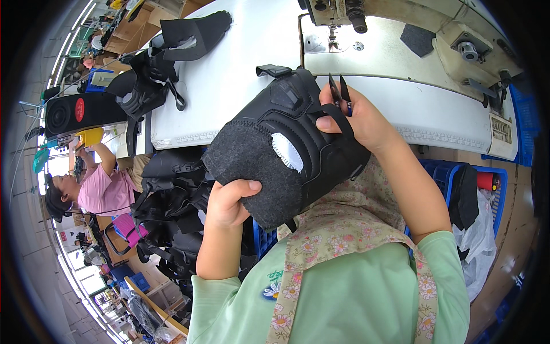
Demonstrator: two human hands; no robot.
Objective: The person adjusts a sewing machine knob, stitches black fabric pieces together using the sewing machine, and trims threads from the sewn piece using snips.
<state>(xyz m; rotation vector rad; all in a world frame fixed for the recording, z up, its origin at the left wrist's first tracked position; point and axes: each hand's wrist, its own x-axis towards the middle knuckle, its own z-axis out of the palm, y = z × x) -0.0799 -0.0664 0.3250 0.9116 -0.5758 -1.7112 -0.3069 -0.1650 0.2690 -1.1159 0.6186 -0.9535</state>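
Observation:
A black padded stitched piece [321,160] is held tilted in front of my apron. It has a dark grey felt section [246,163], a white oval patch [286,152] and a few straps; I cannot tell its exact kind. My left hand [230,203] is closed on the lower felt edge, thumb on top and fingers hidden beneath. At the upper right, my right hand [366,120] pinches a black strap [339,119] of the piece. The same hand also keeps a pair of thread snips [341,94], blades pointing away from me.
Beyond the piece stands a sewing machine [395,17] on a white table [246,51]. Similar black pieces [192,37] lie at the table's far left, with a large heap [177,212] below. A blue crate [498,200] is at right. A person in pink [106,186] works at left.

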